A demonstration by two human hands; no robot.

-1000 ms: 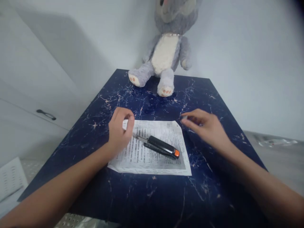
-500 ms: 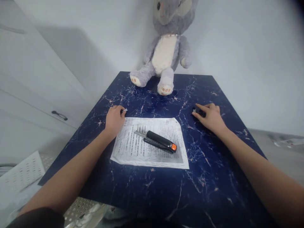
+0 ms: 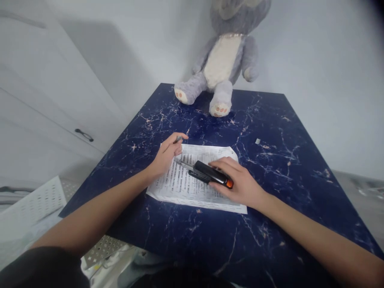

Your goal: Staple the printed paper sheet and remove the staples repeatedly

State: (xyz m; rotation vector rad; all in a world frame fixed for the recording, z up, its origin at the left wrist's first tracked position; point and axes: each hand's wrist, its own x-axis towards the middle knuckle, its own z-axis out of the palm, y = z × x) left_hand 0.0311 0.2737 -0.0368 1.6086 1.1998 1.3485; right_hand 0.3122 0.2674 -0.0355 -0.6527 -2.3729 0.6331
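A black stapler (image 3: 210, 173) with an orange end lies across a printed sheet of paper (image 3: 177, 190), its metal rail sticking out toward the left. My right hand (image 3: 237, 180) grips the orange end, thumb on the near side and fingers over the far side. Over the sheet's upper left edge, my left hand (image 3: 166, 157) pinches a small grey piece (image 3: 178, 139) like a strip of staples, mostly hidden by the fingers. A small silvery piece (image 3: 257, 141), also like a strip of staples, lies on the table beyond my right hand.
The dark blue marbled table (image 3: 192, 236) bears a grey plush toy (image 3: 223, 64), seated at the far edge against the wall. A white cabinet with a black handle (image 3: 84, 135) stands to the left. Below it is a white perforated panel (image 3: 36, 208).
My right hand has left the silvery piece at the right and closed on the stapler. My left hand has moved rightward over the sheet with its small grey piece. The view has shifted slightly.
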